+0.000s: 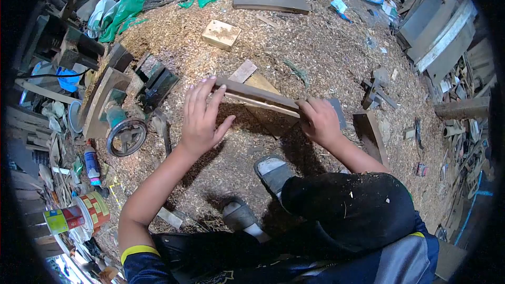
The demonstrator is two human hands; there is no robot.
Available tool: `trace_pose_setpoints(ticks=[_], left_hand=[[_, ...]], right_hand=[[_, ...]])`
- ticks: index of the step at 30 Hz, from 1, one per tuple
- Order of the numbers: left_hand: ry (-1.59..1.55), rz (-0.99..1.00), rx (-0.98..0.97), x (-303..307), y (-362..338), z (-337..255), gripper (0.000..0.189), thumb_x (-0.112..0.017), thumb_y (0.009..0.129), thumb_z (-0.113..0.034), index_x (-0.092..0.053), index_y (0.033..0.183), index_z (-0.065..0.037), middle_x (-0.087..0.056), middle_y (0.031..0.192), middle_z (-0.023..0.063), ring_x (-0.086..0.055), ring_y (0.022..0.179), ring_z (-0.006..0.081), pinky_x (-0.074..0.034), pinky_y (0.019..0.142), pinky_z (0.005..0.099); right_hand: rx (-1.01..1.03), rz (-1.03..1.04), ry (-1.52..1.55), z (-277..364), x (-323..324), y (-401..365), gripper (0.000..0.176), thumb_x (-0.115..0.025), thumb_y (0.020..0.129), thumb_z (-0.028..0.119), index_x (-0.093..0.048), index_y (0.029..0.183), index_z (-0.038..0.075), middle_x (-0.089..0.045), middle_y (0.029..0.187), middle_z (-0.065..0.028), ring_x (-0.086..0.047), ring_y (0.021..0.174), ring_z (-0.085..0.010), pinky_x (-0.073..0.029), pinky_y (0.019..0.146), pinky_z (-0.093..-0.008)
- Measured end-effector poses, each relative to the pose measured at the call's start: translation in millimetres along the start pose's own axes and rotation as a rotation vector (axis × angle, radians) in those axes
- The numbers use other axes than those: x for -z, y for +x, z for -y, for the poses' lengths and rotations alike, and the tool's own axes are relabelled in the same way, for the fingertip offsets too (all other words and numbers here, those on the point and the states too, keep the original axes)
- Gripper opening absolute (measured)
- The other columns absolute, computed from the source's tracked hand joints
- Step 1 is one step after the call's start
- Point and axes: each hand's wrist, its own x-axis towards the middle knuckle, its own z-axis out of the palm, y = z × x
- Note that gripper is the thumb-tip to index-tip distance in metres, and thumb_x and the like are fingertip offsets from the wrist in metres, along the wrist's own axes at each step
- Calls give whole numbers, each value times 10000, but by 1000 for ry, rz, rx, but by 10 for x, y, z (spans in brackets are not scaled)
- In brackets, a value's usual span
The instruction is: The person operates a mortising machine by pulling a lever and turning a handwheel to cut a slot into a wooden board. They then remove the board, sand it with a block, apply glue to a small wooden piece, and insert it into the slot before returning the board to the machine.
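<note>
A long, narrow wooden slat [258, 94] lies slanted in front of me, its top dark and its lower edge pale. At its left end is my left hand [200, 115], fingers stretched out and the fingertips right at the wood, thumb held apart. My right hand [319, 121] has its fingers curled over the right end of the slat. A flat grey piece [338, 113] sticks out beyond the right hand's knuckles, partly hidden by them. Below the slat are a light wooden board [261, 82] and a small pale offcut [243, 71].
Wood shavings [336, 47] cover the ground. A pale wooden block [221, 34] and a dark beam [271, 3] lie ahead. To the left stand a clamp with a handwheel [127, 137], a bottle [92, 164] and a tin [92, 210]. A wood piece [370, 137] lies right.
</note>
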Motion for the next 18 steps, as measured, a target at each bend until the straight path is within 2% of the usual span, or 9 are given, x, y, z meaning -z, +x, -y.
trace_pose_setpoints(ticks=[3, 5, 6, 8, 9, 13, 16, 18], left_hand=[[57, 32, 7, 25, -9, -18, 698, -833, 927, -246, -549, 1527, -30, -493, 1609, 229, -470, 1486, 451, -339, 1247, 605], [98, 31, 2, 56, -8, -22, 707, -844, 871, -139, -558, 1510, -39, -561, 1535, 182, -499, 1457, 416, -327, 1249, 587], [99, 32, 3, 56, -15, -14, 707, -844, 871, -139, -558, 1510, -39, -561, 1535, 182, -499, 1457, 416, -327, 1249, 587], [79, 16, 18, 56, -37, 18, 722, -845, 804, -50, -578, 1475, -44, -618, 1428, 149, -542, 1390, 379, -336, 1216, 563], [79, 18, 18, 62, -54, 37, 722, -845, 804, -50, -578, 1475, -44, -618, 1428, 149, -542, 1390, 379, -336, 1216, 563], [20, 31, 39, 46, -184, 167, 765, -845, 775, -23, -553, 1481, -51, -659, 1320, 123, -599, 1274, 345, -343, 1152, 520], [-23, 33, 80, -15, -265, 208, 788, -856, 756, -26, -547, 1480, -52, -671, 1292, 115, -616, 1242, 331, -341, 1130, 505], [-29, 33, 93, -59, -303, 217, 800, -864, 738, -30, -553, 1474, -49, -673, 1288, 116, -620, 1237, 325, -343, 1119, 504]], right_hand=[[43, -7, -16, -13, -20, 45, 661, -851, 726, 83, -643, 1354, 107, -660, 1095, -97, -667, 1024, -315, -488, 882, -446], [65, -27, 3, 16, 32, 113, 620, -834, 724, 59, -671, 1321, 108, -659, 1043, -95, -670, 982, -319, -490, 849, -442], [86, -48, 22, 22, 52, 143, 583, -816, 722, 35, -698, 1288, 108, -658, 991, -93, -672, 939, -323, -492, 815, -439], [101, -21, 22, -28, 69, 150, 610, -843, 715, 59, -675, 1299, 114, -669, 1023, -88, -675, 981, -312, -488, 851, -441], [116, 6, 22, -60, 77, 149, 640, -869, 708, 83, -652, 1310, 120, -681, 1055, -84, -677, 1023, -302, -484, 887, -443], [94, -30, 88, -203, 63, 163, 623, -881, 683, 73, -650, 1260, 115, -698, 1055, -91, -683, 1018, -316, -483, 904, -449], [21, -116, 118, -288, 6, 174, 629, -902, 683, 68, -631, 1251, 90, -716, 1077, -99, -687, 1025, -335, -492, 924, -459], [-13, -180, 152, -305, -41, 155, 628, -925, 728, 98, -612, 1270, 62, -728, 1091, -107, -685, 1032, -353, -504, 933, -473]])
